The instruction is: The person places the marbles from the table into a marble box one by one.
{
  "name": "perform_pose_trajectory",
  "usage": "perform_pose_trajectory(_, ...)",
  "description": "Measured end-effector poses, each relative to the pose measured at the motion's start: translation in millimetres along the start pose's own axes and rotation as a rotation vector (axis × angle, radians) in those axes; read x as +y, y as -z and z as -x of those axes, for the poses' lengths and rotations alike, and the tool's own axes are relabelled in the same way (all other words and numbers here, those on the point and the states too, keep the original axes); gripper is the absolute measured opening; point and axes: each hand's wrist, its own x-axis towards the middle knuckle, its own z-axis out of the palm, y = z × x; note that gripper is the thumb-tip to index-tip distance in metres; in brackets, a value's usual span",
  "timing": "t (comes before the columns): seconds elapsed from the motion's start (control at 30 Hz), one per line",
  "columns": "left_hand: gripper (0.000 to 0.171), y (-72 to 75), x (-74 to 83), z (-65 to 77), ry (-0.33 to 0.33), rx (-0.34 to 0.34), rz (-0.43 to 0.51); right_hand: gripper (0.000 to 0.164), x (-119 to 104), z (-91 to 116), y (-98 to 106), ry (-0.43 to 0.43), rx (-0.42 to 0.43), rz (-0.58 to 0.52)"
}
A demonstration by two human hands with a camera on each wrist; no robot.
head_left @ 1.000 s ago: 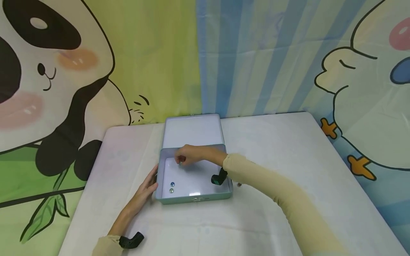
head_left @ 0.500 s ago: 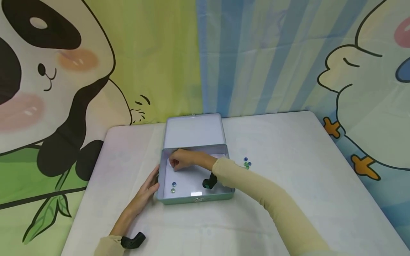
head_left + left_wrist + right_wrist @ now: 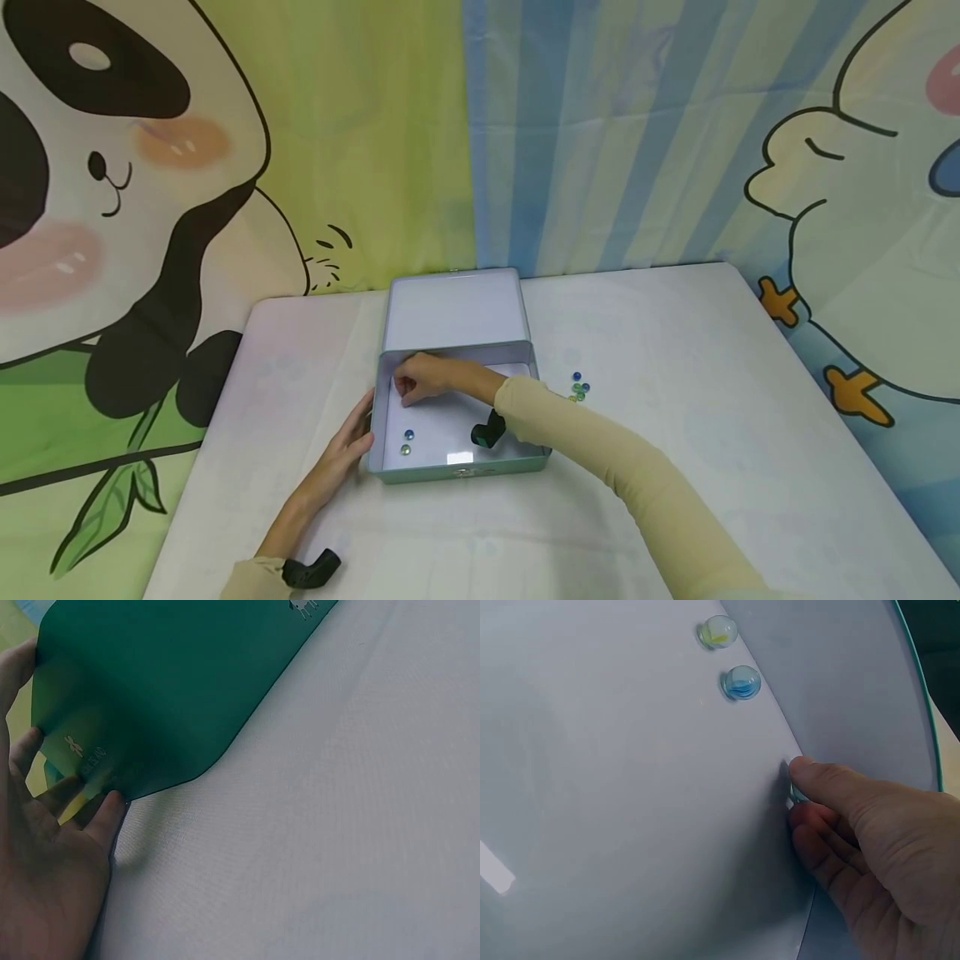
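A shallow tin box (image 3: 465, 473), green outside and pale inside, stands on the table with its lid folded back. Inside it, my right hand (image 3: 431, 375) is near the left wall. The right wrist view shows thumb and fingertips pinching a clear marble (image 3: 798, 796), partly hidden, low by the box floor. Two more marbles, one with a blue swirl (image 3: 742, 682) and one with a yellow swirl (image 3: 718, 632), lie along that same wall. My left hand (image 3: 337, 458) rests against the box's left outer side, fingers extended along the green wall (image 3: 157, 682).
Right of the box, several blue and green marbles (image 3: 577, 387) lie grouped on the white tablecloth (image 3: 660, 350), partly behind the right sleeve. The open lid (image 3: 455, 310) leans at the back. Behind the table hangs a cartoon-printed curtain (image 3: 375, 150).
My right hand has moved left inside the box, close to the left wall, and hardly shifts in the last half second. The arm's shift uncovers the marbles on the table. My left hand stays put.
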Motion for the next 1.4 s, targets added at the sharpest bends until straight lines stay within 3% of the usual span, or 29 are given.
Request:
perform_pose_trajectory(0.2,0.063,0.0,-2.4,-0.7,-0.029,-0.012,-0.005,0.025,0.0,5.0,3.5,0.003,-0.007,-0.002)
perform_pose_trajectory(0.4,0.062,-1.5,-2.8,-0.6,0.0,-0.005,0.003,0.037,1.6,24.2,11.1,0.0,-0.04,-0.031)
perform_pose_trajectory(0.67,0.062,0.0,-3.7,-0.1,-0.014,-0.003,-0.013,0.02,-3.0,79.7,27.3,0.082,0.028,-0.127)
perform_pose_trajectory(0.77,0.062,0.1,-3.4,0.4,-0.018,0.009,-0.023,0.018,-9.5,112.6,32.3,0.109,0.125,-0.208)
perform_pose_trajectory(0.9,0.062,-0.8,-3.0,-0.9,-0.023,0.012,-0.018,0.012,-10.2,162.9,29.4,0.159,0.382,-0.275)
perform_pose_trajectory(1.0,0.062,0.2,-2.7,-0.1,-0.028,0.006,-0.008,0.008,-9.2,201.0,20.9,0.091,0.61,-0.317)
perform_pose_trajectory(1.1,0.063,-0.9,-3.2,-1.4,-0.034,0.002,0.003,0.009,5.6,237.2,-0.7,-0.045,0.776,-0.361)
perform_pose_trajectory(1.2,0.063,-1.6,-3.4,-3.1,-0.034,-0.001,-0.002,0.009,31.6,264.5,-34.8,-0.149,0.837,-0.318)
perform_pose_trajectory(1.3,0.063,-1.3,-3.3,-2.7,-0.022,0.011,-0.018,0.016,46.7,280.1,-64.1,-0.194,0.82,-0.274)
perform_pose_trajectory(1.4,0.063,-0.8,-3.3,-2.1,-0.022,0.017,-0.033,0.021,52.1,282.9,-79.1,-0.197,0.784,-0.265)
